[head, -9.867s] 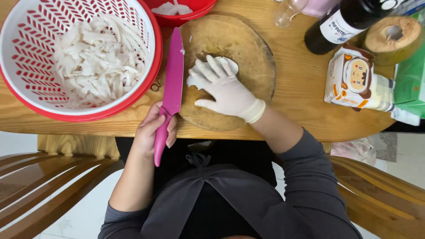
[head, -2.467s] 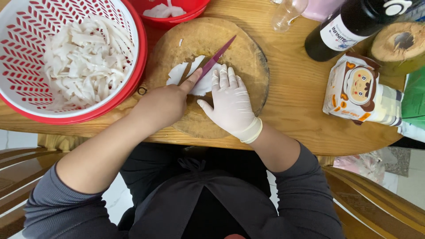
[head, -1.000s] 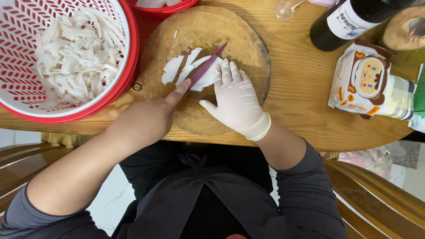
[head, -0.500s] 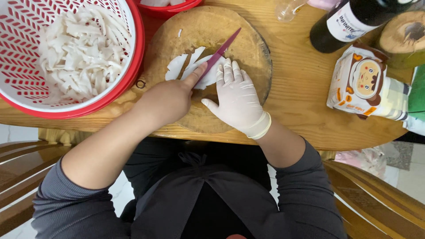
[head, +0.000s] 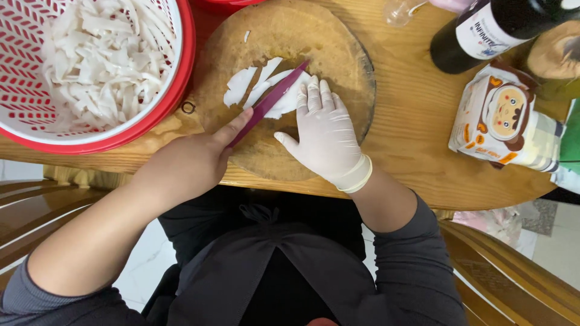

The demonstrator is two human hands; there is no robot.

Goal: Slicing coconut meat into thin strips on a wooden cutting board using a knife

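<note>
While centred on the round wooden board: left hand grasping pink knife; gloved right hand flat, pressing white slices; red colander beside.

I see my left hand bare and tan, closed on a magenta knife; my right hand wears a cream-white glove; the slices under the blade are white; the round cutting board is mottled brown wood; the table is honey-yellow with fine grain; the colander is red outside, white inside with a red chevron pattern, and filled with white strips; the bottle is near black with a white label; the carton is white and orange with a brown cartoon face; my sleeves are dark grey.
</note>
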